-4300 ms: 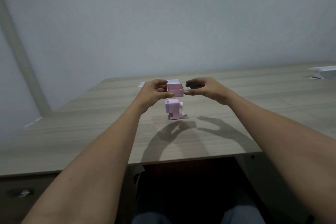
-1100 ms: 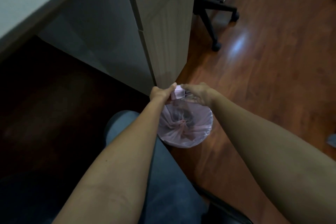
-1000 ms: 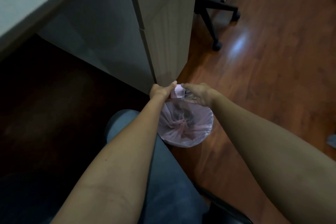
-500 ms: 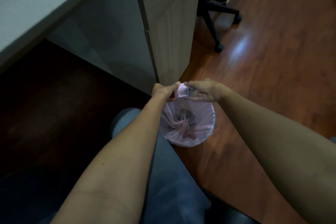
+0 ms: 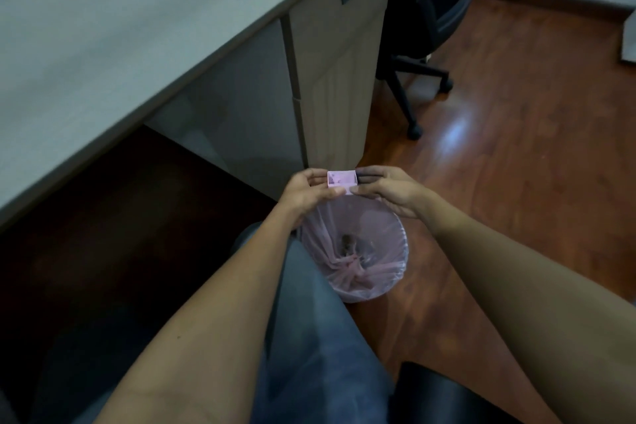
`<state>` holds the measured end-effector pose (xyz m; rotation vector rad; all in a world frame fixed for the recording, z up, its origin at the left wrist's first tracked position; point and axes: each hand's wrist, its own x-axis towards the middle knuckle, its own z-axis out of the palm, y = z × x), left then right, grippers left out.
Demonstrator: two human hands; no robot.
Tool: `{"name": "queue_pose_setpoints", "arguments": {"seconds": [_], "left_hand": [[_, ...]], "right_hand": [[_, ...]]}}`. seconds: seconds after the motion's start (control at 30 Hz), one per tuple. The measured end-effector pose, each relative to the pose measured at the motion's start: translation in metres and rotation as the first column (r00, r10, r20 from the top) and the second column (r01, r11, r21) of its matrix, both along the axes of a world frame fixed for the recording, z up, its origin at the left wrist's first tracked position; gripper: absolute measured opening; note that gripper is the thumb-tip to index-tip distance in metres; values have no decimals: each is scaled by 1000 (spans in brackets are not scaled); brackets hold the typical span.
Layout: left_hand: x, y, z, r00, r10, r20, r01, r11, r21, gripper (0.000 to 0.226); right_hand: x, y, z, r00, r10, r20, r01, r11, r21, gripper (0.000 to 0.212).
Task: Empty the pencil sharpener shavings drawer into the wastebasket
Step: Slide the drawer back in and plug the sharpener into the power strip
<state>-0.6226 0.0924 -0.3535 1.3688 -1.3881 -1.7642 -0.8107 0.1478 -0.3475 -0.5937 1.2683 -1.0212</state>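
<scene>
Wastebasket (image 5: 389, 272) on the wood floor (image 5: 516, 165) beside the desk (image 5: 103, 27), small pink drawer (image 5: 341, 179) held above its far rim.

Wastebasket is round, lined with a translucent pink bag gathered at the bottom, with a dark clump of shavings inside. Left hand (image 5: 306, 193) and right hand (image 5: 389, 191) each pinch one end of the drawer, fingers closed on it. It is a shallow rectangular pink tray, open side facing up toward the camera, looking nearly empty.

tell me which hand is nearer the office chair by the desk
Right. The right hand holds the pink drawer's end on the side toward the chair; the left hand holds the opposite end, toward the desk's dark knee space.
</scene>
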Motion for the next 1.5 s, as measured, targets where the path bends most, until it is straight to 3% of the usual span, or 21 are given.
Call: {"name": "queue_pose_setpoints", "arguments": {"seconds": [0.3, 0.53, 0.9, 1.07, 1.27, 1.5], "left_hand": [[8, 7, 66, 995, -22, -95, 0, 975, -224, 66], [10, 11, 126, 988, -48, -148, -6, 938, -346, 60], [10, 8, 241, 997, -62, -51, 22, 824, -566, 62], [20, 9, 297, 998, -35, -55, -7, 783, -622, 56], [67, 10, 350, 995, 38, -88, -85, 762, -642, 63], [161, 18, 391, 982, 176, -74, -179, 715, -676, 61]], "right_hand": [[5, 7, 66, 985, -23, -169, -17, 973, -230, 58], [4, 11, 128, 958, -48, -282, -56, 934, -352, 60], [2, 11, 246, 935, -57, -351, -135, 856, -499, 54], [15, 9, 300, 955, -29, -297, -154, 803, -575, 41], [57, -4, 349, 952, 35, -305, -228, 748, -623, 47], [141, -31, 385, 927, 208, -313, -370, 651, -662, 32]]}}
